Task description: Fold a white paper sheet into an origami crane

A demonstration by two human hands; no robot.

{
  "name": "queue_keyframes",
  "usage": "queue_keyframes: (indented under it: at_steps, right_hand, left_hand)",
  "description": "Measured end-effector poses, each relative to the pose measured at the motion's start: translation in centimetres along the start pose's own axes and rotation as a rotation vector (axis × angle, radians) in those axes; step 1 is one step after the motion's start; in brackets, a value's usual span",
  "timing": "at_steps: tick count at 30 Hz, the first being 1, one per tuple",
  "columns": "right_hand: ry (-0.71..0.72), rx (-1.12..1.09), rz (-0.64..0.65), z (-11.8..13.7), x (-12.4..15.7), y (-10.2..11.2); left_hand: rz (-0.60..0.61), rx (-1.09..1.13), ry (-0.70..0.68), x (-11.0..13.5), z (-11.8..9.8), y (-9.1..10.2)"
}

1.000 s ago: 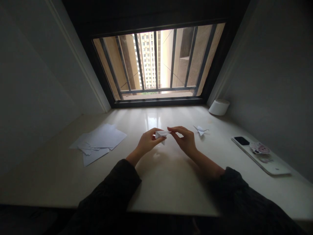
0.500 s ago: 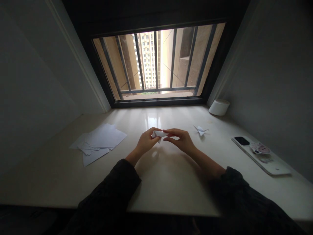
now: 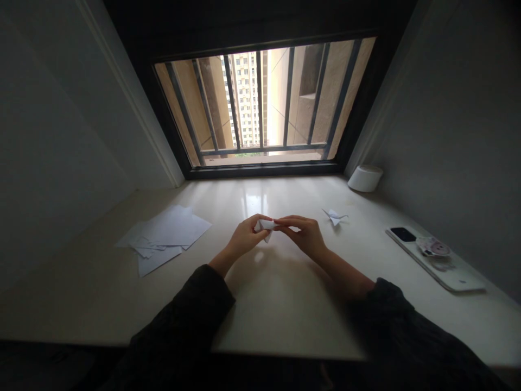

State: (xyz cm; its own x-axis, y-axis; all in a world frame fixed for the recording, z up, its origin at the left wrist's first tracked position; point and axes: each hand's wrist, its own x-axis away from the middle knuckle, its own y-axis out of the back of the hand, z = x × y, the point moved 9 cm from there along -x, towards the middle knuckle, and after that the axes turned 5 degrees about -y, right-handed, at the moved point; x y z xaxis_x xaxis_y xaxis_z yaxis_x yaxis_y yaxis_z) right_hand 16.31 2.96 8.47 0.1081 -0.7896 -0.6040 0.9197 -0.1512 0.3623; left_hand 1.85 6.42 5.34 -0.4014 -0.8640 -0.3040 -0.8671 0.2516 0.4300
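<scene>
A small piece of folded white paper (image 3: 266, 224) is held between my two hands above the middle of the pale counter (image 3: 285, 315). My left hand (image 3: 244, 237) grips its left part between thumb and fingers. On the right end, the thumb and fingertips of my right hand (image 3: 305, 233) pinch the paper. My fingers cover some of its folds. To the right of my right hand, a folded paper crane (image 3: 335, 217) rests on the counter.
White paper sheets and scraps (image 3: 171, 228) lie in a loose pile at the left. A phone (image 3: 437, 260) with a cartoon grip lies at the right. Near the window (image 3: 260, 108), a white rounded object (image 3: 365, 178) stands in the back right corner.
My right thumb has come up against the fingers and now pinches the paper's right end. The folded paper has tilted slightly. Everything else stays in place.
</scene>
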Motion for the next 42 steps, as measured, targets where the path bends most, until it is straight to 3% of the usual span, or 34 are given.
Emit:
queue_keyframes:
  at_steps: [9, 20, 26, 29, 34, 38, 42]
  right_hand:
    - [-0.036, -0.029, -0.006, 0.0, -0.2, 0.1]
    - [-0.017, -0.004, -0.006, -0.1, -0.1, -0.1]
    - [0.073, 0.110, 0.056, 0.7, 0.2, -0.7]
    - [0.098, 0.141, 0.011, 1.5, 0.1, -0.2]
    - [-0.051, 0.060, -0.130, -0.1, -0.4, 1.1]
    - [-0.254, -0.253, -0.004, -3.1, -0.5, -0.7]
    - [-0.345, -0.450, 0.148, -4.1, -0.1, -2.9]
  left_hand:
    - [0.000, 0.061, -0.019, -0.1, -0.7, 0.2]
    - [-0.018, 0.009, 0.028, -0.1, 0.9, 0.3]
    - [-0.139, -0.034, 0.002, -0.2, 1.0, 1.3]
    - [-0.145, 0.066, 0.040, -0.4, 1.5, 1.2]
    - [-0.100, 0.379, 0.148, -0.4, 2.0, 0.6]
    - [-0.020, 0.512, 0.188, -0.2, 1.7, -0.2]
    - [-0.022, 0.516, 0.163, -0.3, 1.8, -0.2]
